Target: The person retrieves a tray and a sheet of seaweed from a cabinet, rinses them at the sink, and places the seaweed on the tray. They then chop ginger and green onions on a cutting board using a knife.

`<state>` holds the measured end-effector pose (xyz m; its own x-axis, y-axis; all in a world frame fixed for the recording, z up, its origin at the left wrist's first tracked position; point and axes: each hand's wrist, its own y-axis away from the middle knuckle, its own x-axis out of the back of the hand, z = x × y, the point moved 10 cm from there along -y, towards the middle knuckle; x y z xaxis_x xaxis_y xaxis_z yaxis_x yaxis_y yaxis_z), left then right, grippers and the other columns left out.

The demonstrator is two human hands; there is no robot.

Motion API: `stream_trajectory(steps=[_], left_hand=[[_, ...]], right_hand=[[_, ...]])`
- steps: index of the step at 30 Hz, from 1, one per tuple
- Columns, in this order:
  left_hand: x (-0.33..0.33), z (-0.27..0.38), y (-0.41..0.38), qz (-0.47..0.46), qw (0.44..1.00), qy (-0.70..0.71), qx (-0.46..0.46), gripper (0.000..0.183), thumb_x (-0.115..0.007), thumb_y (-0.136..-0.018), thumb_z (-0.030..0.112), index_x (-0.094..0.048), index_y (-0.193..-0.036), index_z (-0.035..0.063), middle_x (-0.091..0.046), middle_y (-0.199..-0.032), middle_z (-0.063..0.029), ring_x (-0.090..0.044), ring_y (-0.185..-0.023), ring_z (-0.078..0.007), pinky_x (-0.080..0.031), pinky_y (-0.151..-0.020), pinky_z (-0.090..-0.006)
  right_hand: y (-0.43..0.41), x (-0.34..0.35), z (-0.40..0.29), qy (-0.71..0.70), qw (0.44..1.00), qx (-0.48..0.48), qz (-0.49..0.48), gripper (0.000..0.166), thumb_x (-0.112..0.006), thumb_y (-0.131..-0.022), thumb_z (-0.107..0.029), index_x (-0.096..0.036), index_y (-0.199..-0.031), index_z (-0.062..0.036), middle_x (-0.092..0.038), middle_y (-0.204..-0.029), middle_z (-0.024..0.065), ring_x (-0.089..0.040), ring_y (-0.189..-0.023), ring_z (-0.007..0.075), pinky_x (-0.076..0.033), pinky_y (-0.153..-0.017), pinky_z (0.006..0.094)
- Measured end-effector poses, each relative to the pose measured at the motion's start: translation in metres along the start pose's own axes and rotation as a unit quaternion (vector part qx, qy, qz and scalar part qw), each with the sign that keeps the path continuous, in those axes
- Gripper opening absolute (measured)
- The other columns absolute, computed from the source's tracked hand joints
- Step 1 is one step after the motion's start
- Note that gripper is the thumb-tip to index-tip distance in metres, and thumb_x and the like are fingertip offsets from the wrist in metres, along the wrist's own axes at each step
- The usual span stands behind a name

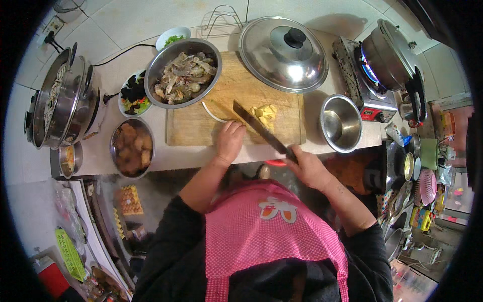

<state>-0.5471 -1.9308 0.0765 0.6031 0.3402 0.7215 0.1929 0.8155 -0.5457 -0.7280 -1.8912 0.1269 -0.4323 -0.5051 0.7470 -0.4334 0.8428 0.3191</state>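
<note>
My right hand (307,166) grips the dark handle of a kitchen knife (260,127), its broad blade slanting up and left over the wooden cutting board (188,132). My left hand (230,141) rests at the board's front edge, fingers closed on the end of a thin white stalk (211,113), which looks like scallion. The stalk curves away to the upper left. Right of the blade lies a small heap of pale yellow slices (265,113), apparently ginger; the blade hides part of it.
A steel bowl of raw shrimp (185,77) overlaps the board's back left, a domed lid (283,64) its back right. A steel bowl (341,124) stands right. Behind it, a pot (390,56) sits over a lit gas stove (377,102). Left are a steamer (64,109) and brown food (132,147).
</note>
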Motion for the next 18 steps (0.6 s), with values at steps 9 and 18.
stream_trajectory(steps=[9, 18], left_hand=[[-0.007, 0.000, 0.009, -0.002, 0.999, 0.016, 0.031, 0.012, -0.063, -0.077, 0.006, -0.066, -0.089, 0.0031, -0.062, -0.097, -0.0104, -0.057, -0.095, -0.0306, -0.047, -0.083, -0.0387], [0.024, -0.010, -0.009, 0.033, 0.997, 0.057, 0.033, 0.017, -0.064, -0.068, 0.000, -0.067, -0.084, 0.0037, -0.060, -0.094, -0.0072, -0.053, -0.093, -0.0275, -0.045, -0.083, -0.0373]], right_hand=[[-0.037, -0.016, -0.003, -0.015, 0.999, 0.014, 0.027, 0.035, -0.054, -0.090, -0.031, -0.043, -0.104, -0.0009, -0.061, -0.082, 0.0266, -0.059, -0.082, 0.0443, -0.047, -0.069, 0.0500], [-0.010, 0.004, 0.012, -0.049, 0.998, -0.025, 0.044, 0.035, -0.055, -0.090, -0.029, -0.043, -0.110, -0.0039, -0.062, -0.083, 0.0251, -0.060, -0.082, 0.0430, -0.046, -0.068, 0.0499]])
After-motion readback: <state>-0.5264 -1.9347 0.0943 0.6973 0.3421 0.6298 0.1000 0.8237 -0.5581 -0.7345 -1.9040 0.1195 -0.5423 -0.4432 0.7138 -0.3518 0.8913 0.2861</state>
